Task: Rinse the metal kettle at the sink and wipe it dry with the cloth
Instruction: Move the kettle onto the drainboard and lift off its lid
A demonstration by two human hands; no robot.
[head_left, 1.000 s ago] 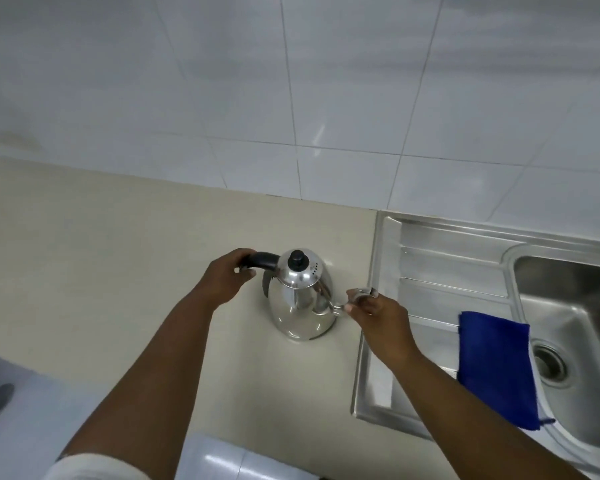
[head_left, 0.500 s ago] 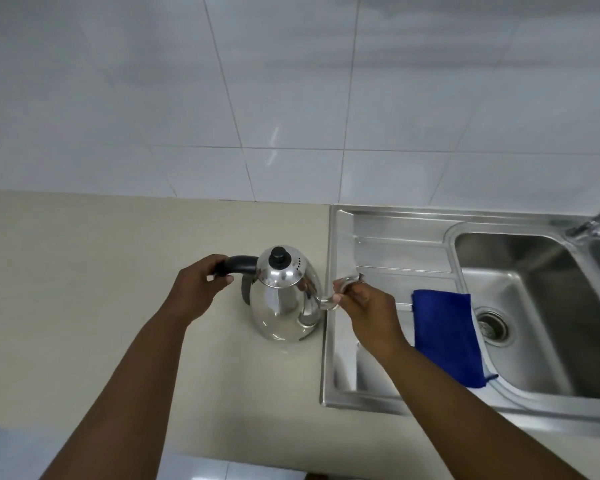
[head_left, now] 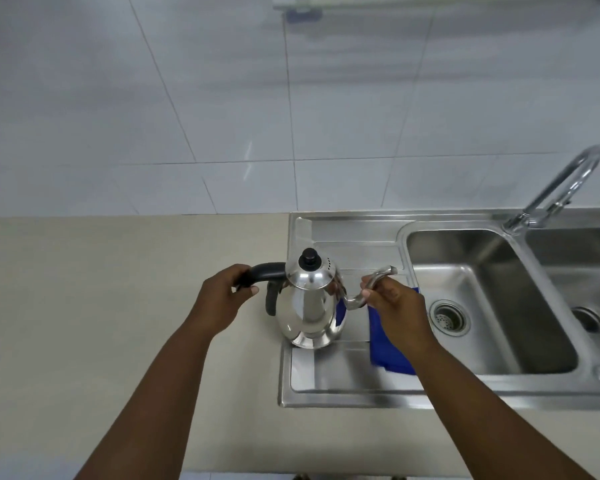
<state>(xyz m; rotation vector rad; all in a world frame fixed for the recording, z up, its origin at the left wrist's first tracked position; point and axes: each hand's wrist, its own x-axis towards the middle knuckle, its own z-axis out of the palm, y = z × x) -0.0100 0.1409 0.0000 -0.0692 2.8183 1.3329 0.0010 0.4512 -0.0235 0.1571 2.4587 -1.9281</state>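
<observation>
The shiny metal kettle (head_left: 309, 310), with a black lid knob and black handle, is upright over the left edge of the steel draining board (head_left: 340, 375). My left hand (head_left: 222, 299) grips its black handle. My right hand (head_left: 394, 306) is closed around the curved spout. A blue cloth (head_left: 385, 351) lies on the draining board beside the basin, partly hidden under my right hand and forearm. Whether the kettle's base touches the board I cannot tell.
The left sink basin (head_left: 482, 299) with its drain lies right of the cloth. A second basin (head_left: 582, 292) sits further right. A curved chrome faucet (head_left: 565, 188) rises behind them. Beige counter (head_left: 101, 306) spreads to the left, with a white tiled wall behind.
Both hands have carried the kettle to the right, from the counter onto the edge of the draining board. The view has swung right, bringing the faucet and second basin into sight.
</observation>
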